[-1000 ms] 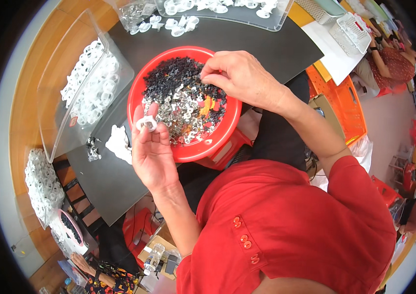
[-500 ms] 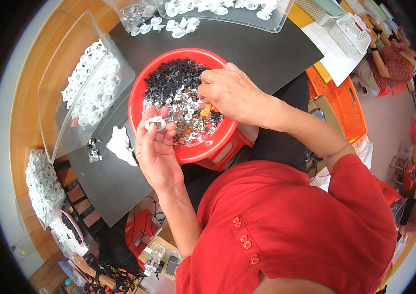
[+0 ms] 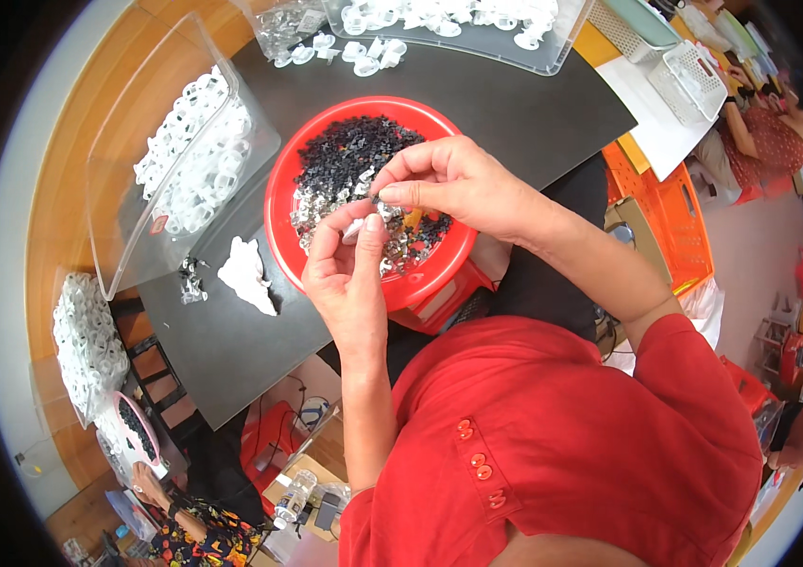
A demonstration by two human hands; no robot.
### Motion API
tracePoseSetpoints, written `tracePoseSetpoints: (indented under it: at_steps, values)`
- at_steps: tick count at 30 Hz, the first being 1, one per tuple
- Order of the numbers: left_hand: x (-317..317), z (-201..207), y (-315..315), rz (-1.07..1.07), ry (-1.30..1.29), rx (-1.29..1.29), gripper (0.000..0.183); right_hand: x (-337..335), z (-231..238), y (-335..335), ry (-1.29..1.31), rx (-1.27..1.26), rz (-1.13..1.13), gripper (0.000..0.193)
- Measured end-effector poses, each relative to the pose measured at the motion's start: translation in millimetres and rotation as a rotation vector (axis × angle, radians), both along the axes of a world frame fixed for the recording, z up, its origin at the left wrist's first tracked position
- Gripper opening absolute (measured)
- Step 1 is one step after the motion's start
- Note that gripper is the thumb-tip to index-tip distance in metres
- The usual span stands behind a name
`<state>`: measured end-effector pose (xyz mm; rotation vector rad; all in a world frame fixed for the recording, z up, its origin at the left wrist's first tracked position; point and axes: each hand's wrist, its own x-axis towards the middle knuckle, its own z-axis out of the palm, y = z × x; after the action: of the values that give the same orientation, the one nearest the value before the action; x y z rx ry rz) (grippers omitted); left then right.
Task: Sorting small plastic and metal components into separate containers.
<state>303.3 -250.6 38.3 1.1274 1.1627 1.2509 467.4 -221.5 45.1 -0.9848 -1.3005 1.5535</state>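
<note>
Your left hand [image 3: 349, 283] and right hand [image 3: 448, 180] meet just above the near rim of the red bowl [image 3: 280, 203]. The left fingers [image 3: 363, 230] are closed narrow on a small white plastic piece [image 3: 355, 230], and the right fingers [image 3: 392, 189] pinch a tiny metal part [image 3: 381, 202] against it. Both are too small to make out in detail.

The white piece looks light, stiff and smooth, so it will likely slip if you squeeze it by the curved face; hold it by its edges, as you are. The metal part looks thin and springy, easy to drop or bend, so grip it by the tips only.

The bowl is hard glossy plastic, filled with a loose heap of black bits [image 3: 345, 156] and shiny silvery bits [image 3: 316, 208], which would shift under a finger. It sits on a dark matte tabletop [image 3: 515, 104]. To the left, a clear plastic tray [image 3: 127, 170] holds white rings [image 3: 195, 156], and a crumpled white scrap [image 3: 247, 274] lies nearby.
</note>
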Motion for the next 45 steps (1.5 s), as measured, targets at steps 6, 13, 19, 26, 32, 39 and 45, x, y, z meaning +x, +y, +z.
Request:
tracePoseSetpoints:
  at_steps: [6,13,19,26,32,39,45]
  values:
    - [-4,-4,1,0.008,-0.091,-0.028,0.016,-11,-8,-7,0.205,-0.121,0.005,0.017]
    - [-7,-1,3,-0.063,-0.371,-0.175,0.012,-15,-12,-13,-0.236,0.607,-0.266,0.009]
    - [-13,-5,4,-0.111,-0.476,-0.206,0.012,-12,-7,-13,-0.307,0.691,-0.302,0.007]
    - [-11,-1,2,-0.074,-0.399,-0.184,0.012,-8,-6,-10,-0.544,0.962,-0.278,0.012]
    - [-12,-3,2,-0.033,-0.365,-0.176,0.014,-12,-9,-8,-0.557,0.968,-0.257,0.014]
    - [-9,3,4,-0.05,-0.506,-0.197,0.028,-12,-3,-11,-0.426,0.761,-0.257,0.009]
    - [-14,2,6,-0.142,-0.66,-0.283,0.04,-14,-3,-13,-0.498,0.767,-0.283,0.009]
